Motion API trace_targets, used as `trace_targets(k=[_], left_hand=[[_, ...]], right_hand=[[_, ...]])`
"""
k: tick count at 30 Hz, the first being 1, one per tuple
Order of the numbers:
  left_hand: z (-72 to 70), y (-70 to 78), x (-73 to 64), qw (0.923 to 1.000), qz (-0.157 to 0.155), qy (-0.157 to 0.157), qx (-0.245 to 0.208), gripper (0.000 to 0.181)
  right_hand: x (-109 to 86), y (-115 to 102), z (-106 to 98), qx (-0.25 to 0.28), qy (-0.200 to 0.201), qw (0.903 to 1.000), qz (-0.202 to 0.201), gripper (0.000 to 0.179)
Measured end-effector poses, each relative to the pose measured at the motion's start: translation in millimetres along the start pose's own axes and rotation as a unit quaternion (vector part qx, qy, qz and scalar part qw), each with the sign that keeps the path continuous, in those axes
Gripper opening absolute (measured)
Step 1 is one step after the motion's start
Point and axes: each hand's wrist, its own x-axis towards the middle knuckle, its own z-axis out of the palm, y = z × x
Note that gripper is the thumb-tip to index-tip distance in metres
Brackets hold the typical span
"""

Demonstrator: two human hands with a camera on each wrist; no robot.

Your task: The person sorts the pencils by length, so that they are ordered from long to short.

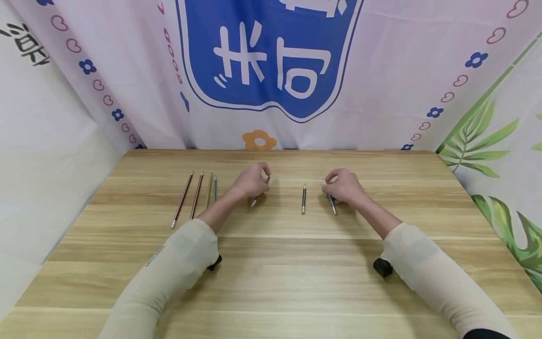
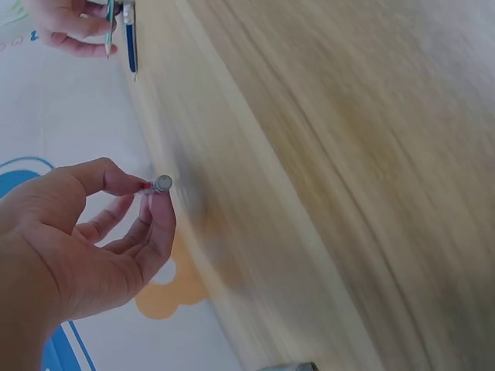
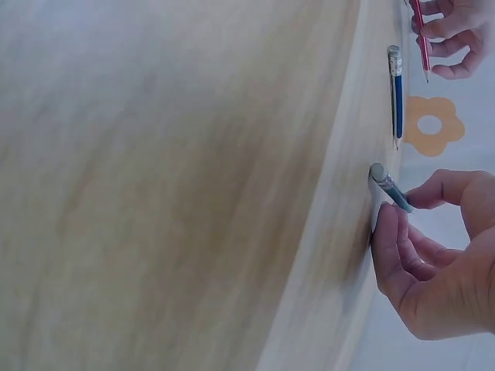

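My left hand (image 1: 254,182) pinches a red pencil (image 3: 422,39) between thumb and fingers, over the far middle of the table. Its silvery eraser end (image 2: 162,184) faces the left wrist camera. To the right, my right hand (image 1: 345,185) pinches a teal pencil (image 1: 332,205), its eraser end pointing toward me and close over the wood. Between the two hands a shorter dark blue pencil (image 1: 303,199) lies on the table, point away from me. The fingers hide the middle of both held pencils in the head view.
Left of my left forearm, a row of pencils lies on the wooden table (image 1: 271,282): two dark red ones (image 1: 183,198), a yellowish one (image 1: 209,188) and a teal one (image 1: 214,188). The forearm overlaps some lower ends. A printed cloth (image 1: 381,94) hangs behind the table's far edge.
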Motion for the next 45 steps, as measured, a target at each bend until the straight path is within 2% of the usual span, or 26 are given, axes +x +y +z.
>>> trace_targets(k=[5,15,26,35,45], left_hand=[[-6.2,-6.9,-2.9,0.9993,0.008,-0.006,-0.036,0.031],[-13.0,-11.1,-10.1,0.9947,-0.009,0.005,-0.102,0.037],[-18.9,-15.8,-12.0,0.992,-0.034,0.01,-0.121,0.039],[-24.0,-19.5,-15.8,0.9856,-0.053,0.015,-0.16,0.04],[-29.9,-25.3,-20.0,0.9831,-0.06,0.015,-0.172,0.043]], right_hand=[[-0.4,-2.5,-0.9,0.018,0.001,0.9998,0.005,0.034],[-2.8,-10.7,-0.4,0.058,-0.009,0.9982,0.007,0.024],[-3.5,-19.8,4.4,0.116,-0.033,0.9927,0.006,0.03],[-0.8,-22.4,7.8,0.157,-0.041,0.9867,0.006,0.034],[0.8,-27.3,9.6,0.166,-0.046,0.985,0.005,0.036]])
